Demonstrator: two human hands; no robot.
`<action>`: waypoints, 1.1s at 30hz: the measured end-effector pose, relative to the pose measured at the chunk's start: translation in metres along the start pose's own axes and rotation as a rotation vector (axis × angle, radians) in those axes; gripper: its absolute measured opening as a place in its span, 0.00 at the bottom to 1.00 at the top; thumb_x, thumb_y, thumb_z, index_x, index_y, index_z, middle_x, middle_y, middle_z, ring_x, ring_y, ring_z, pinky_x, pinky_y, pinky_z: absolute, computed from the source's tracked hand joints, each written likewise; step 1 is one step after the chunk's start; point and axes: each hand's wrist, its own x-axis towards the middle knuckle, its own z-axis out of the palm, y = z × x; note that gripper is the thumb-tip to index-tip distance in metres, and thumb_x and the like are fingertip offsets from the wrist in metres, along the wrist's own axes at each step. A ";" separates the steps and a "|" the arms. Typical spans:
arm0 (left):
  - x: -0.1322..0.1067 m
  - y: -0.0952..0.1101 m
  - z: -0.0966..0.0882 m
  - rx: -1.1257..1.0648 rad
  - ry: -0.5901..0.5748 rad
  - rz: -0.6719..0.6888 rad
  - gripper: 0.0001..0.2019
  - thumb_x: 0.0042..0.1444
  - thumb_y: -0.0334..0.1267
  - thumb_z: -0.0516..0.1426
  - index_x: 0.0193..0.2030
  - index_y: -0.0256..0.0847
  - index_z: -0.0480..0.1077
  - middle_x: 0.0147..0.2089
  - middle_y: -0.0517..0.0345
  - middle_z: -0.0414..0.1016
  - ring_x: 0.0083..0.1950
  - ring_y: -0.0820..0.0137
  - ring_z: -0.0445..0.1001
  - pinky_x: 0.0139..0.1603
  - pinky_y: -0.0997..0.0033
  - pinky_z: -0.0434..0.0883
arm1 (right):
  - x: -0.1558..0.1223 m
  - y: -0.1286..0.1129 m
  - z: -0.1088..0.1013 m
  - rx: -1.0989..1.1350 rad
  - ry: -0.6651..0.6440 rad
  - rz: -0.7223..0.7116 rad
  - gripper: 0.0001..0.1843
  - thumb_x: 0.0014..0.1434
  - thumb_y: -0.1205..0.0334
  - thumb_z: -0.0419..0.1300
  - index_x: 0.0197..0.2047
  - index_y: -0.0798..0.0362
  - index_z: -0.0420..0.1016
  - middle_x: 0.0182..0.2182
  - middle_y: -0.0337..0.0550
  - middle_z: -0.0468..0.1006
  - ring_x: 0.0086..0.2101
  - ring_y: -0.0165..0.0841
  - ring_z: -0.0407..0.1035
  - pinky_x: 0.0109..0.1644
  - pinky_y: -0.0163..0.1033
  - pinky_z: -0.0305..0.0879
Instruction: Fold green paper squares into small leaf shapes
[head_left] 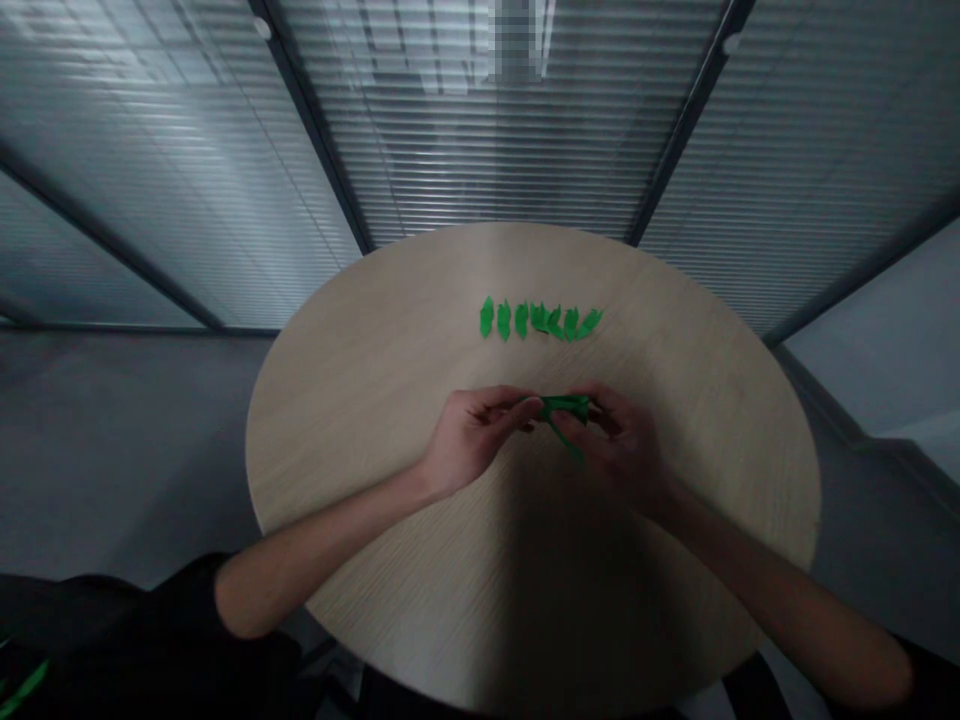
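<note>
Between my two hands, over the middle of the table, is a thin green folded piece (568, 404) that looks like paper or ribbon. One narrow strip of it hangs down toward me. My left hand (484, 430) pinches its left end between thumb and fingers. Around its right part, the fingers of my right hand (619, 440) are closed. Beyond my hands lies a row of several small green leaf-shaped pieces (523, 320), the right ones crowded together and tilted. Their exact material is too small to tell.
Everything rests on a round light-wood table (360, 380). Past its far edge stand glass panels with blinds (495, 170) in dark frames. A shadow falls across the near part of the tabletop. Grey floor (135, 430) shows to the left.
</note>
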 end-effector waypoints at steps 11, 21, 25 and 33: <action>-0.003 0.001 0.001 0.145 0.027 0.086 0.12 0.64 0.45 0.64 0.38 0.37 0.83 0.34 0.52 0.85 0.34 0.70 0.80 0.34 0.73 0.74 | 0.000 0.001 -0.001 -0.021 -0.065 -0.017 0.07 0.63 0.56 0.68 0.34 0.48 0.80 0.29 0.37 0.81 0.30 0.33 0.74 0.37 0.38 0.74; -0.005 0.000 0.002 0.072 0.019 0.062 0.14 0.65 0.48 0.65 0.38 0.36 0.80 0.33 0.52 0.83 0.33 0.70 0.80 0.34 0.73 0.76 | 0.000 -0.004 0.000 0.187 -0.129 0.139 0.11 0.64 0.51 0.68 0.36 0.50 0.79 0.29 0.39 0.81 0.30 0.32 0.76 0.35 0.37 0.73; -0.004 -0.001 0.002 0.112 -0.005 0.029 0.15 0.65 0.49 0.64 0.39 0.36 0.78 0.32 0.54 0.80 0.32 0.71 0.79 0.31 0.76 0.74 | 0.000 -0.004 -0.001 0.167 -0.139 0.145 0.13 0.64 0.50 0.68 0.34 0.50 0.77 0.28 0.38 0.79 0.29 0.31 0.73 0.33 0.36 0.70; -0.003 -0.001 0.000 0.119 -0.042 -0.023 0.15 0.63 0.48 0.65 0.39 0.36 0.76 0.31 0.57 0.78 0.28 0.74 0.76 0.26 0.79 0.69 | 0.000 0.001 -0.002 0.139 -0.221 0.178 0.13 0.65 0.51 0.66 0.36 0.52 0.78 0.29 0.38 0.77 0.29 0.30 0.70 0.32 0.35 0.66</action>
